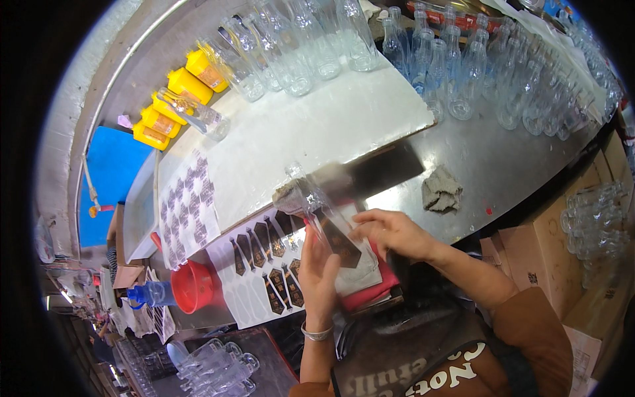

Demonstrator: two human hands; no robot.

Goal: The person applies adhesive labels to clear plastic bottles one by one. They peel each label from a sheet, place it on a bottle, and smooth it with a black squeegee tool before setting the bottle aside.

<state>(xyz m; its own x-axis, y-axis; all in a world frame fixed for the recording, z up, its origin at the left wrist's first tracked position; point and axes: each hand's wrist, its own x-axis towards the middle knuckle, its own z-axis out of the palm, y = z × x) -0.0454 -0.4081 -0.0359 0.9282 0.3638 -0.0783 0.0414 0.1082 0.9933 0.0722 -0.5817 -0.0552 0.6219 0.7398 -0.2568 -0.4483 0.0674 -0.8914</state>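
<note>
Bright light glares off the metal tabletop (pixel 493 173) before me, while the right hand (pixel 391 233) blurs slightly and straight edges bend toward the darkened rim.

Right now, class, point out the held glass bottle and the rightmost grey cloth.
Held glass bottle (pixel 319 200), head view: its clear body.
Rightmost grey cloth (pixel 441 190), head view: its crumpled middle.

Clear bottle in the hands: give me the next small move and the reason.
The right hand, close beside the dark decal, should probably press it flat: the decal appears to lie on the clear bottle, which the left hand steadies.
</note>
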